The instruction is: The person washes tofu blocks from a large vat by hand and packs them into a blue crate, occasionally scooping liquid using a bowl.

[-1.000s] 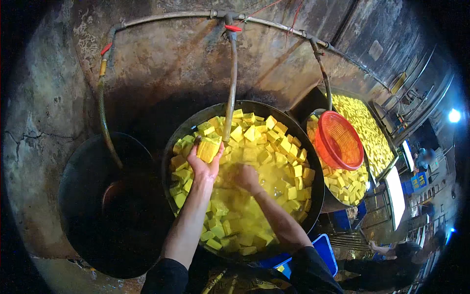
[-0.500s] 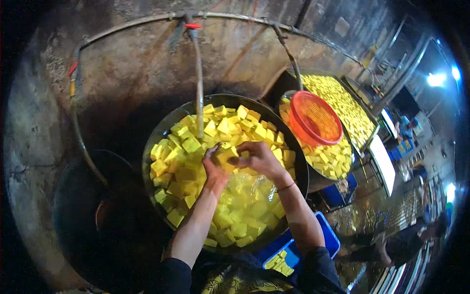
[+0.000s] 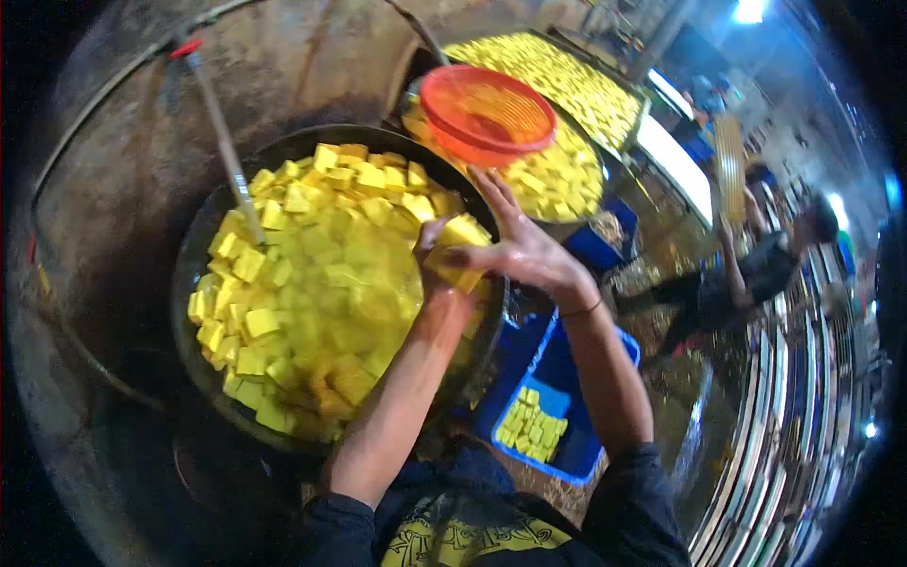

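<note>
Over the right rim of a large round vat point(image 3: 203, 397) full of yellow blocks in cloudy yellow water, my left hand point(image 3: 436, 274) is wrapped round yellow blocks point(image 3: 463, 236). My right hand point(image 3: 529, 248) comes at them from the right, its thumb lying across the blocks and its other fingers stretched out toward the upper left. How many blocks are held I cannot make out. Below and to the right, a blue crate point(image 3: 581, 463) holds several small yellow blocks.
A red-orange basket point(image 3: 487, 113) rests on a second vat of yellow blocks point(image 3: 567, 180). Behind it lies a wide tray of yellow pieces point(image 3: 557, 80). A hose point(image 3: 222, 142) hangs into the near vat. At right, a person point(image 3: 756, 274) in dark clothes holds a slatted board point(image 3: 729, 170).
The view has swung right, so the vat sits farther left. Both hands have moved from over the vat's middle to its right rim with the blocks, and more of the blue crate shows.
</note>
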Action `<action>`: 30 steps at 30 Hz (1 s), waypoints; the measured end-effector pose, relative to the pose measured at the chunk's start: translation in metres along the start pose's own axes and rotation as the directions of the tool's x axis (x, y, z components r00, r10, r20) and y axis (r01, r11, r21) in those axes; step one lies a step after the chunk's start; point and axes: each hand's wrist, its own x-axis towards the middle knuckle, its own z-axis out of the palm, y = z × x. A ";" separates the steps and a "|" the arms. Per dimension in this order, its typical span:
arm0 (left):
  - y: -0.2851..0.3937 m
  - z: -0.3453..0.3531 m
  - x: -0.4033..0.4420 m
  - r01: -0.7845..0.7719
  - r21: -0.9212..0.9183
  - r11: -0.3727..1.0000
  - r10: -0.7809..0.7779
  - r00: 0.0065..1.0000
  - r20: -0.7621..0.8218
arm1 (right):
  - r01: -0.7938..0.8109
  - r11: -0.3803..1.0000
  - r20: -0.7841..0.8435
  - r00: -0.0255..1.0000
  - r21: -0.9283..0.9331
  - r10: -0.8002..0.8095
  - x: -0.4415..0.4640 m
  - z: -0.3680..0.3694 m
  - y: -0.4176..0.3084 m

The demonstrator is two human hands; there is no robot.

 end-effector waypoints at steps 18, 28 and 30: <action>-0.390 -0.172 -0.047 0.526 0.784 0.328 -0.257 0.849 -0.462 | -0.661 -0.083 0.397 0.340 0.746 0.853 -0.396 0.118 0.461; -0.290 -0.113 -0.066 0.266 0.819 0.508 -0.304 0.945 -0.119 | -0.957 -0.088 -0.138 -0.052 -0.275 0.989 -0.414 0.265 0.496; -0.236 -0.073 -0.077 0.077 0.910 0.408 -0.350 0.933 0.078 | -0.990 0.134 0.185 0.122 -0.053 0.975 -0.444 0.249 0.526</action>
